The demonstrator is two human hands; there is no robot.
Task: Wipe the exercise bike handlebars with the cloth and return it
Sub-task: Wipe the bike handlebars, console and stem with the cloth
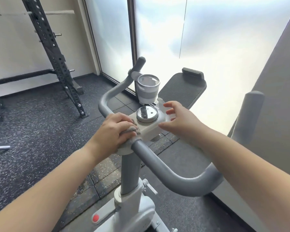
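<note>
Looking down from head height, an exercise bike (132, 173) is seen from the rider's side, with both bare forearms reaching in from the bottom corners. The left hand (114, 131) is laid palm down over a small grey cloth (131, 129), its fingers curled over the cloth and pressing it against the handlebars (166, 169) just where the grey bar meets the white centre block (149, 129). Only a crumpled edge of the cloth is visible under the fingers. The right hand (177, 118) is held apart from the left, on the far side of the block, with fingers spread and relaxed; whether the fingertips touch the white plastic cannot be told, and nothing is gripped by it.

A round metal-topped knob (147, 113) is set on the block between the two hands. Beyond it, a grey cup (148, 88) is seated in a holder, and to its right a dark ribbed tablet rest (181, 91) is tilted upward. The handlebars are curved forward on the left and swept back toward the viewer on the right. A black perforated steel rack (55, 54) is stood on the speckled rubber floor (40, 118) at left, and frosted glass panels (208, 39) fill the background.
</note>
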